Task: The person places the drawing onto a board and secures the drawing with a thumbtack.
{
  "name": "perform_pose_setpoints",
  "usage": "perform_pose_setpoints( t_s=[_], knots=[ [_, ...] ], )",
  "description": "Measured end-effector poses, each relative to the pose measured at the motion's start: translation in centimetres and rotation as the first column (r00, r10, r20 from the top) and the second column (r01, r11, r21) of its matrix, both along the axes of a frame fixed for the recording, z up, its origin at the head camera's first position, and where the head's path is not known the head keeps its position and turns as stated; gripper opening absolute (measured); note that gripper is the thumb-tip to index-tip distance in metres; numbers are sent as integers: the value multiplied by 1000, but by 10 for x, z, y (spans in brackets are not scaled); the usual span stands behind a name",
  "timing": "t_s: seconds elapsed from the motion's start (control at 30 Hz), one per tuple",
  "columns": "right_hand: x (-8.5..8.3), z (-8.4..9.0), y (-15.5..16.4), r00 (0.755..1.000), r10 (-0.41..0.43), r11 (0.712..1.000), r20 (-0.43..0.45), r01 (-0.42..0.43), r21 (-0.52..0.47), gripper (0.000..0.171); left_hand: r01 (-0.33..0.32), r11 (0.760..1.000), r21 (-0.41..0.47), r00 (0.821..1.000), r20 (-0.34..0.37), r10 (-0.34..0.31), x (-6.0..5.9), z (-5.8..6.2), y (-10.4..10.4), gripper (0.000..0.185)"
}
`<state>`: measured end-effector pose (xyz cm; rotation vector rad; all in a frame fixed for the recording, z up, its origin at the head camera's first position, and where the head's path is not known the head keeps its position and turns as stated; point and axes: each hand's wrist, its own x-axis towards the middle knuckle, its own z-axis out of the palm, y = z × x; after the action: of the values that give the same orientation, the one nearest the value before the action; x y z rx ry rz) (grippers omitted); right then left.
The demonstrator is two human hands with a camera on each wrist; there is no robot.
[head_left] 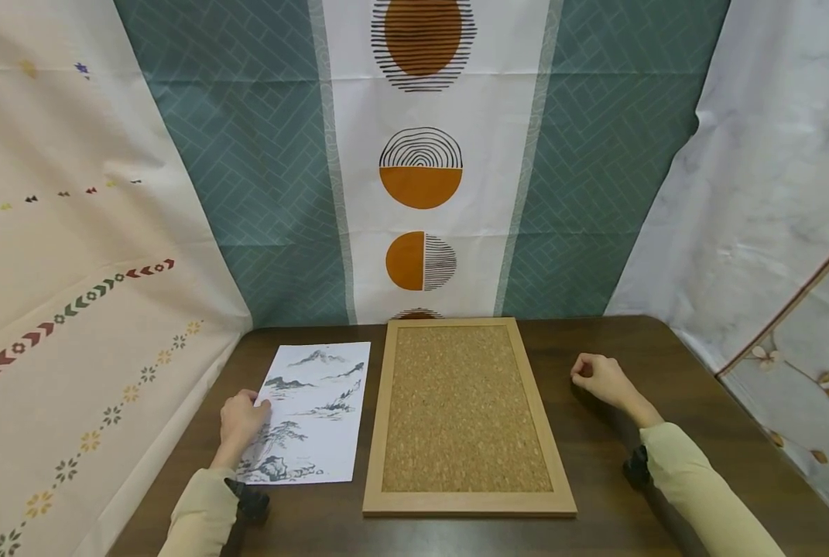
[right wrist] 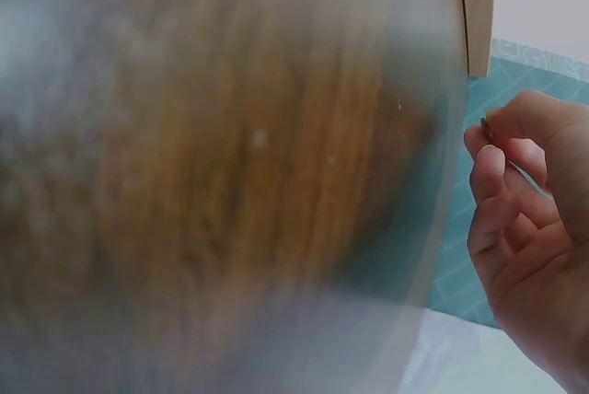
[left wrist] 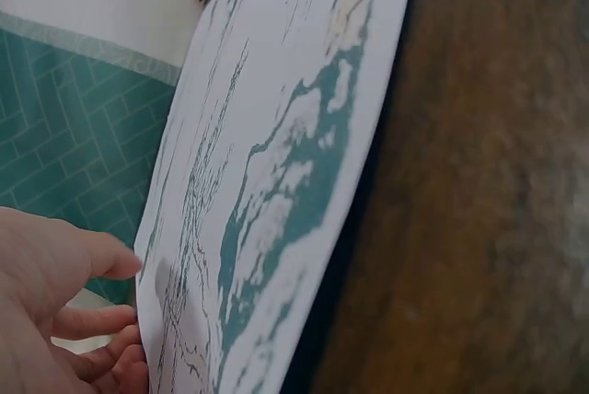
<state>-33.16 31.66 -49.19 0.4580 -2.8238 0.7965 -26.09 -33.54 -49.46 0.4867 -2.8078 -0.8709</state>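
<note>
A white sheet of paper printed with ink-style mountains and trees lies to the left of a wood-framed cork board. My left hand is at the sheet's left edge and pinches it, thumb on the printed side. The left wrist view has the thumb and curled fingers right at that edge. Over the table, right of the board, my right hand pinches a tiny dark metallic piece between thumb and forefinger. It looks like a thumbtack, mostly covered by the fingertips.
Under everything is a dark brown wooden table. A green and white patterned cloth hangs behind its back edge, with a cream cloth on the left and a pale marbled cloth on the right. Each wrist carries a black strap-on device.
</note>
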Motion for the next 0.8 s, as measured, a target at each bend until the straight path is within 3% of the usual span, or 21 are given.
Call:
perform_pose_setpoints(
  t_s=[0.27, 0.53, 0.8],
  knots=[
    [-1, 1, -4, 1000, 24, 1000, -10, -24, -19, 7, 10, 1000, 12, 997, 72, -11, -2, 0, 1, 55],
    [-1, 2, -6, 999, 41, 998, -10, -41, -41, 6, 30, 999, -13, 1000, 7, -29, -6, 0, 1, 49],
    [2, 1, -7, 998, 51, 996, 44, -48, -71, 5, 47, 999, 14, 998, 50, -47, -1, 7, -2, 37]
  ],
)
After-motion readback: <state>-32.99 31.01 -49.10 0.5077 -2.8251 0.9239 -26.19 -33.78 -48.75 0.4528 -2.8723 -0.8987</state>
